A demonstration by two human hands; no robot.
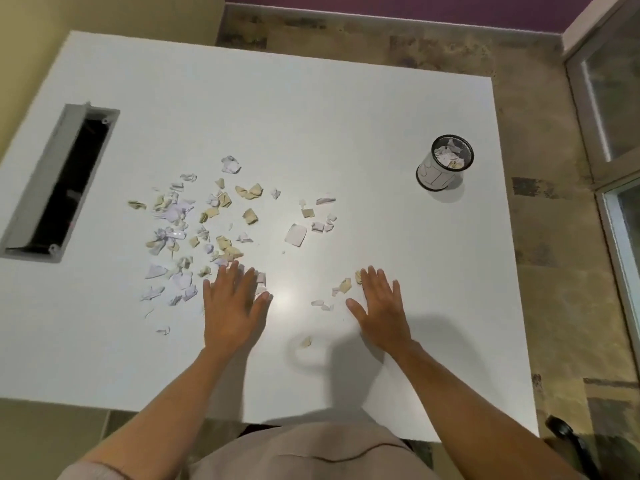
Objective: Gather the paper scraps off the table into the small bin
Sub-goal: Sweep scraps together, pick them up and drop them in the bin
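Observation:
Many white and tan paper scraps [194, 230] lie scattered over the left and middle of the white table [311, 116]. A larger white scrap [296, 234] lies near the centre. My left hand [232, 306] lies flat, fingers spread, at the near edge of the scrap pile, its fingertips on a few pieces. My right hand [381, 310] is also flat and spread, with its fingertips beside a tan scrap [344, 285]. One stray scrap [306, 341] sits between my wrists. The small black mesh bin [445, 164] stands at the far right and holds several scraps.
A rectangular grey cable opening [59, 181] is cut into the table at the left. The table's right edge borders a mottled floor, with a glass door frame [609, 109] beyond. A black chair part [564, 434] shows at the lower right.

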